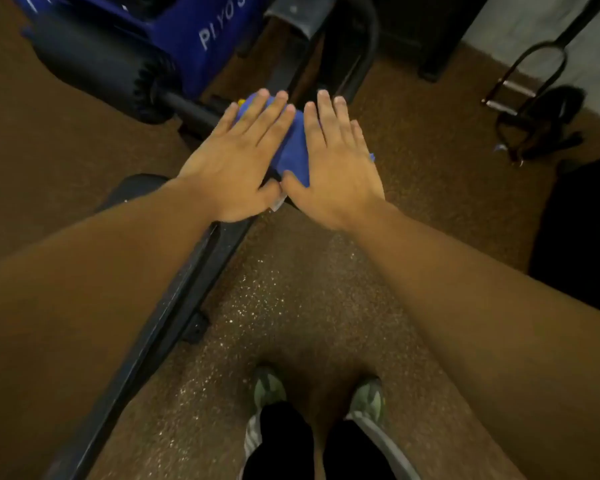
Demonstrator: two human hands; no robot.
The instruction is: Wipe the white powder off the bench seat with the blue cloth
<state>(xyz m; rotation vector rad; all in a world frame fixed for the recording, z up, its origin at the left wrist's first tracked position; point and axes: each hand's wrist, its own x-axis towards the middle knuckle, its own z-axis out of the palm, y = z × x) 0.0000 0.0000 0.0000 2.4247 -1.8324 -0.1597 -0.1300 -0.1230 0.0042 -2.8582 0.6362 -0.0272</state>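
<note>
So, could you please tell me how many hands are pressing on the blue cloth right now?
2. The left hand lies flat on the near-left part of the blue cloth; the right hand lies flat on its right side, thumbs almost meeting. None seem hidden.

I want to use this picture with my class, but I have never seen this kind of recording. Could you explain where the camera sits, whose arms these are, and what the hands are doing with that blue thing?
There is one picture, taken by a wide-angle camera worn on a person's head, looking forward and down. So the two bare arms reaching away from you belong to the wearer, and the shoes at the bottom are theirs too.

The left hand and right hand lie flat, side by side, fingers spread, pressing down on a blue cloth. Neither hand grips it; both palms simply rest on top. The cloth sits on the far end of a dark bench seat that runs diagonally from the lower left. Whether any white powder remains under the cloth cannot be seen. Around the bench is speckled brown floor, with a blue padded block behind.
</note>
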